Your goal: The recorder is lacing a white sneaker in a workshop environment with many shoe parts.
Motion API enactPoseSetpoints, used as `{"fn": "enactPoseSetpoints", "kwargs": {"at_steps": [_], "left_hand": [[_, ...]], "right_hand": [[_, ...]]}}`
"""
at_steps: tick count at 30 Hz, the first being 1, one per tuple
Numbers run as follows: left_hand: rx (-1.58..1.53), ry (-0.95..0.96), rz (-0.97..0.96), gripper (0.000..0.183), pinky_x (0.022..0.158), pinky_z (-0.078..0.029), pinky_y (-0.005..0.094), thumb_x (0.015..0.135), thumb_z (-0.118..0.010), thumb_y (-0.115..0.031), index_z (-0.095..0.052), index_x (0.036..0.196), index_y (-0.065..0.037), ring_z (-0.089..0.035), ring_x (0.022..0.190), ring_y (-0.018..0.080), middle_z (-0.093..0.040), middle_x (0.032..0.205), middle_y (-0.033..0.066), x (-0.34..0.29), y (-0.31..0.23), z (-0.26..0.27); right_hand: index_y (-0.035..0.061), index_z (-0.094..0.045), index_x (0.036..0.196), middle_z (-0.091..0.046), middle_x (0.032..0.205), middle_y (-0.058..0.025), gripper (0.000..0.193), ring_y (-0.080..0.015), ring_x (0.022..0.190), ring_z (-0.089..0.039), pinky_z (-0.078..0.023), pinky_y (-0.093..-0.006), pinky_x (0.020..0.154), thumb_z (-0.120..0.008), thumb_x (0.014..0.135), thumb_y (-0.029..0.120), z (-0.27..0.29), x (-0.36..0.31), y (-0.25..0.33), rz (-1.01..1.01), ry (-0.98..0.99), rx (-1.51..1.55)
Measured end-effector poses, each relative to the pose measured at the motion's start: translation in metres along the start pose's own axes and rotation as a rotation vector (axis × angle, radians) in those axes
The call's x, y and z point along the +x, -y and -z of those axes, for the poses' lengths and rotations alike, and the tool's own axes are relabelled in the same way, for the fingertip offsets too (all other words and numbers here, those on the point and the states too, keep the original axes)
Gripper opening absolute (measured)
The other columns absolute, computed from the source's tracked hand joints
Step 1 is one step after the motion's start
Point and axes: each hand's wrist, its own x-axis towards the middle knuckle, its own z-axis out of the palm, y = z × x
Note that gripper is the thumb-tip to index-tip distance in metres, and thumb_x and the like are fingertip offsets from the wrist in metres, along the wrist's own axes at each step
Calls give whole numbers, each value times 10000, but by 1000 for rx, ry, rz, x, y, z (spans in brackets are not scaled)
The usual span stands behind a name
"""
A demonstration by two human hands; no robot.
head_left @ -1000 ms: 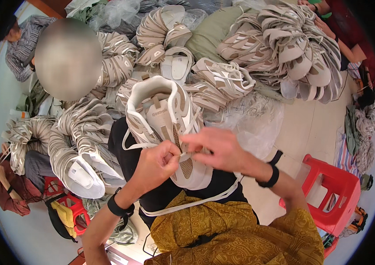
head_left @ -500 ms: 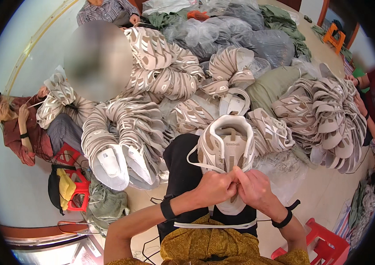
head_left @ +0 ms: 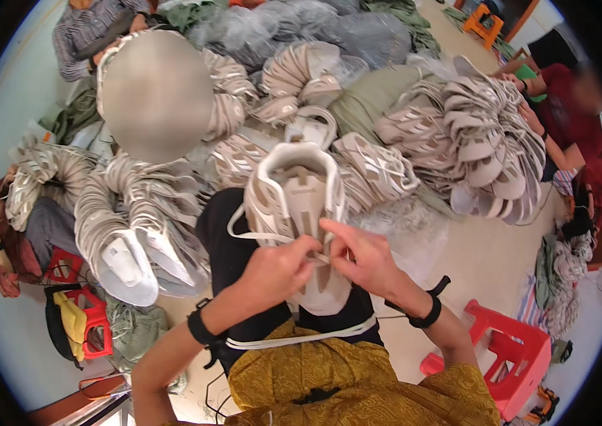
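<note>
A beige and white shoe upper (head_left: 301, 192) rests on my dark-trousered knees, its collar opening away from me and its toe toward me. Over the tongue, my left hand (head_left: 276, 271) is closed, thumb and fingertips pinching a white shoelace. Close beside it on the right, my right hand (head_left: 366, 260) has thumb and fingers together on the lace near the eyelets, its index finger lying along the tongue. A loop of the shoelace (head_left: 239, 228) sticks out at the shoe's left side. Several white laces (head_left: 308, 336) stretch across my lap.
Bundles of nested shoe uppers (head_left: 120, 234) lie at left, with another large bundle (head_left: 493, 142) at right. Clear plastic bags (head_left: 258, 32) heap up at the back. Red stools (head_left: 507, 355) stand at lower right and left. Other people sit at left, far left and right.
The view has swung right, so everything sits farther left. My hands have moved from touching together at the lacing to slightly apart, with lace between them.
</note>
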Motion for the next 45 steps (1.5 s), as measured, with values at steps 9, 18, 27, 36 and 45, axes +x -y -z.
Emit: {"fn": "enactPoseSetpoints", "kwargs": {"at_steps": [9,18,27,36,45], "left_hand": [[-2,35,92,247,575,-497,376,788,-595,-111,-576,1033,-97,-628,671,313,-618,720,155,10,-6,-4],[-67,68,288,278,565,-492,347,735,-654,-80,-594,1006,-79,-633,625,305,-608,660,161,13,-6,-5],[381,91,29,393,540,-474,374,708,-713,-174,-562,1062,-98,-634,605,295,-627,645,130,18,-11,4],[351,3,-26,364,465,-439,328,687,-737,-149,-578,1008,-84,-579,483,234,-554,547,85,15,-7,0],[333,20,58,366,486,-445,336,648,-704,-68,-588,994,-93,-581,491,234,-558,554,86,16,-6,-1]], "right_hand": [[65,-610,1052,-511,686,0,384,-150,644,-539,-422,-272,575,-591,670,109,-2,-7,-14,473,-129,-376],[79,-630,973,-552,667,-49,318,-188,576,-551,-449,-303,536,-607,660,22,-10,-2,-7,205,-151,-50],[85,-578,1025,-555,698,-91,368,-275,680,-572,-458,-375,607,-586,667,-2,-10,-10,-2,133,-136,71],[53,-595,988,-482,689,-61,339,-219,647,-510,-412,-332,579,-644,654,84,-20,-4,-23,446,-251,-137],[38,-597,1022,-550,639,-90,439,-198,505,-518,-420,-284,496,-614,588,-29,-13,-11,-7,-489,183,774]]}}
